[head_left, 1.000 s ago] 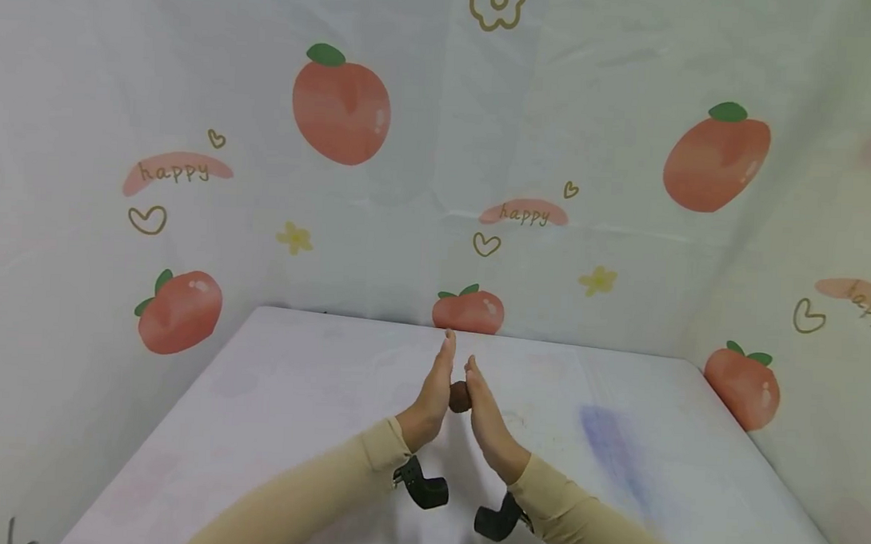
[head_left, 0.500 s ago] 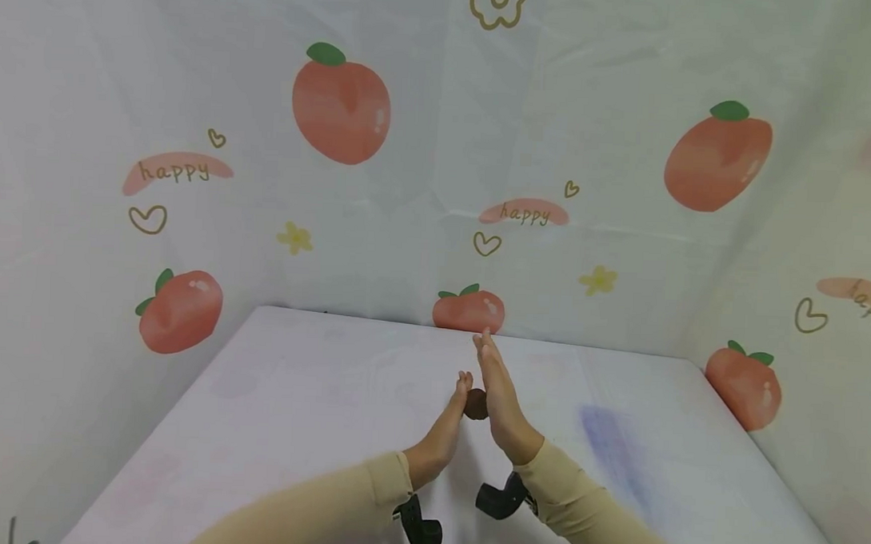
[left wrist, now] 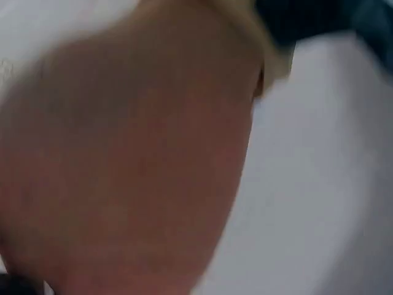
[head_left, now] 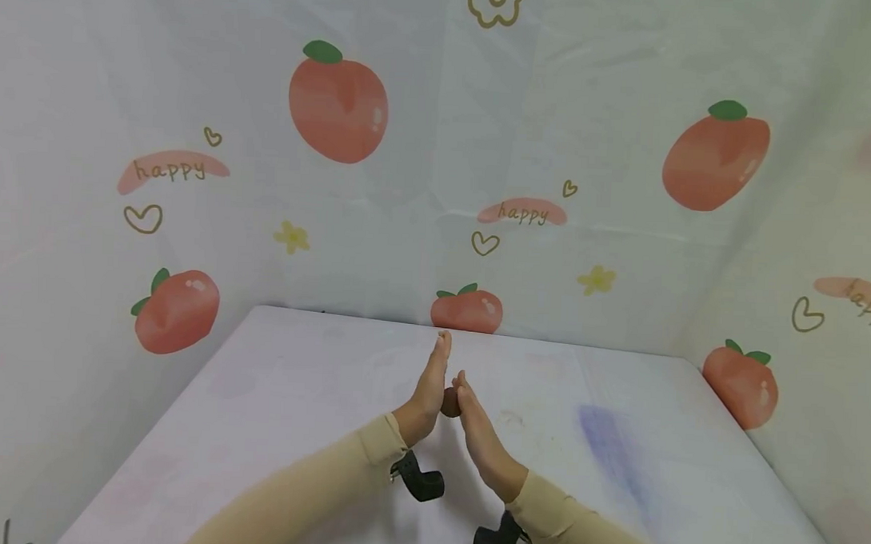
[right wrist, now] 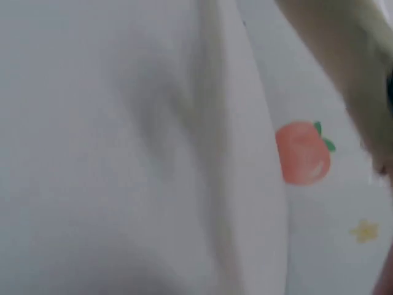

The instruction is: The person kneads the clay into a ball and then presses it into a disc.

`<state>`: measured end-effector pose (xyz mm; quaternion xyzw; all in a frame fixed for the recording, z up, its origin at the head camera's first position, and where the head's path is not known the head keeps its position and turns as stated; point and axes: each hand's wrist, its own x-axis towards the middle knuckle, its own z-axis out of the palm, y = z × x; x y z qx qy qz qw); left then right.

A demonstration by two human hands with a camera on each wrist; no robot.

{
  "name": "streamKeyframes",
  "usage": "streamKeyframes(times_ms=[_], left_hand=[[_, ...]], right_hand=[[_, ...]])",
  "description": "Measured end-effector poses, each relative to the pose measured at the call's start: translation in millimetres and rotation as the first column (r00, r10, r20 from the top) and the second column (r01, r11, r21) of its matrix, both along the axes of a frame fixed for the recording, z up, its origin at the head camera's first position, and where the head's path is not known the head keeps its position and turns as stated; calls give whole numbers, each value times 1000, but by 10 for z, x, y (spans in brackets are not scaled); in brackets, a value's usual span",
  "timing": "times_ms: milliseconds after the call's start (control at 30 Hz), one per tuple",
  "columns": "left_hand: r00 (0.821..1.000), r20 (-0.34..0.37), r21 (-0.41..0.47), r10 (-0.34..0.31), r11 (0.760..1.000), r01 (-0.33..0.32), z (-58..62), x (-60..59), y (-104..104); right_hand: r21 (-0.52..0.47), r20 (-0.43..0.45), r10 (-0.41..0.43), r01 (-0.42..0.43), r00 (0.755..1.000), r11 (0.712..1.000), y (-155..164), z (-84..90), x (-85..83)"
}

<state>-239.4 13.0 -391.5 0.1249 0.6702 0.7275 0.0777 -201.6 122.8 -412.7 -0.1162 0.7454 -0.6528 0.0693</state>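
Observation:
In the head view a small brown lump (head_left: pixel 449 401) sits pressed between my two flat palms above the white table (head_left: pixel 294 395). My left hand (head_left: pixel 428 384) stands upright with straight fingers and reaches farther forward. My right hand (head_left: pixel 476 429) lies against the lump from the right, fingers straight, set back toward me. The left wrist view is a blur filled by the back of my left hand (left wrist: pixel 129 166). The right wrist view is blurred and shows only the white table (right wrist: pixel 123 160) and the printed backdrop.
A white cloth printed with peaches, hearts and "happy" (head_left: pixel 341 100) walls the table at the back and both sides. A faint blue smear (head_left: pixel 609 446) marks the table to the right. Black wrist camera mounts (head_left: pixel 421 480) hang under both sleeves.
My palms have slid past each other with the lump between them. The left hand moved forward and the right hand drew back, the reverse of half a second ago.

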Motion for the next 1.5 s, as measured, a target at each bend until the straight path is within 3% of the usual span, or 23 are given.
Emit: streamKeyframes(times_ms=[167, 367, 533, 733, 833, 900, 1000, 1100, 1200, 1333, 1500], left_hand=[[996, 84, -130, 7, 991, 4, -167, -80, -28], [995, 23, -192, -94, 977, 96, -291, 129, 63], [986, -40, -143, -161, 978, 154, -199, 283, 118], [980, -135, -72, -148, 988, 140, -17, 260, 78], [990, -92, -54, -103, 994, 99, 12, 183, 19], [998, -20, -30, -60, 998, 59, -1, 115, -25], [998, 70, -3, 4, 1000, -4, -38, 18, -83], [995, 101, -18, 10, 1000, -8, -95, -26, -103], [998, 62, -66, -26, 997, 30, -170, 13, -72], [995, -33, -101, -93, 991, 90, -224, 152, 3], [980, -121, -84, -161, 985, 151, -135, 277, 51]], right_hand=[[-15, -31, 51, -52, 998, 999, -29, 121, 136], [-73, -82, -57, 51, 995, 996, 56, 321, -16], [-79, -102, -110, 102, 989, 992, 115, 387, -227], [-41, -40, -118, 116, 992, 992, 64, 208, -306], [-33, -36, -98, 97, 995, 995, -17, 137, -186], [-31, -21, -52, 51, 998, 998, -79, 125, -62], [-44, 5, 23, -23, 1000, 999, -156, 154, 108], [-62, -8, 42, -42, 999, 997, -177, 211, 165], [-100, -49, -4, -1, 999, 995, -139, 277, 94], [-135, -73, -80, 69, 994, 988, -37, 354, -100], [-101, -27, -126, 122, 992, 987, 46, 315, -293]])
